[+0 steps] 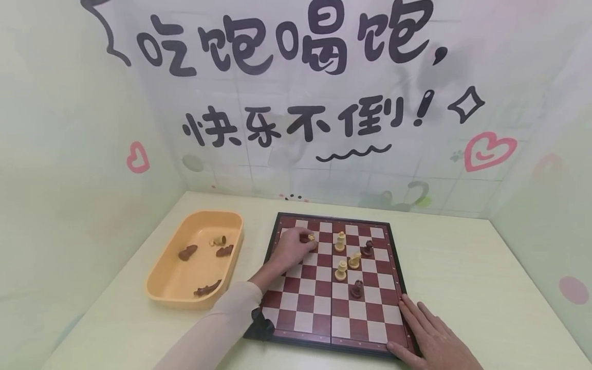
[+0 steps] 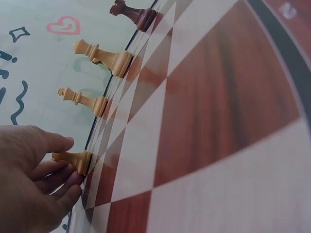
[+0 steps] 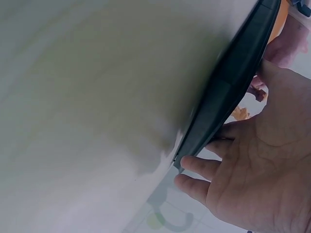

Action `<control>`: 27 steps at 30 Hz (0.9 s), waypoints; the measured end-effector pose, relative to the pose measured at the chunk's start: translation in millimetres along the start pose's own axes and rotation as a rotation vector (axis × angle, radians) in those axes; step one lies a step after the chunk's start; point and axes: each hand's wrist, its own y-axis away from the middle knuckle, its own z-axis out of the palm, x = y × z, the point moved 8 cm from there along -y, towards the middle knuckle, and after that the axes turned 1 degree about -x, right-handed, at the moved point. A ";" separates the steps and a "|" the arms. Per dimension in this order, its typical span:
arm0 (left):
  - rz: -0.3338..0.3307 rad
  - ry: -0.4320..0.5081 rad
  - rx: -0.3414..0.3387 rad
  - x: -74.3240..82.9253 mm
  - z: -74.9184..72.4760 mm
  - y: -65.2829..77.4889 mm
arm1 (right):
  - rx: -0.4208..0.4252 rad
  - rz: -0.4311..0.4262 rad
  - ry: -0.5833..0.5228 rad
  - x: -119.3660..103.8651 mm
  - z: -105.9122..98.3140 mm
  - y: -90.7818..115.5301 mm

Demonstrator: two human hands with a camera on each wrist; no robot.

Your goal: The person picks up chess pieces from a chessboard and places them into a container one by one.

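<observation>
My left hand (image 1: 293,249) reaches over the far left part of the checkered chessboard (image 1: 300,321). Its thumb and fingers grip a small cream chess piece (image 2: 77,160), which stands on the board with its top partly hidden by the hand. To its right stand three taller cream pieces: one with a cross on top (image 1: 340,241), a cream piece (image 1: 354,260) and one with a crown-like top (image 1: 341,270). Two dark red pieces, a farther one (image 1: 367,248) and a nearer one (image 1: 357,289), are beside them. My right hand (image 1: 435,336) rests at the board's near right corner, fingers extended along its edge.
An orange tray (image 1: 159,295) left of the board holds several dark pieces and a cream one (image 1: 219,240). A black device (image 1: 262,326) sits by the left wrist. The pale table (image 1: 462,267) extends to the right, and a printed curtain (image 1: 296,174) hangs behind.
</observation>
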 end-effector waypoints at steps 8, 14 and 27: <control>0.025 0.012 0.001 2.2 -0.9 -2.7 | 0.021 -0.023 -0.021 -1.3 -2.4 -0.5; 0.041 0.023 0.003 2.2 -0.1 -3.5 | -0.016 -0.011 -0.024 -0.7 0.0 -1.0; 0.044 0.021 0.029 0.4 -0.4 0.2 | -0.014 0.000 -0.028 0.0 1.7 -1.4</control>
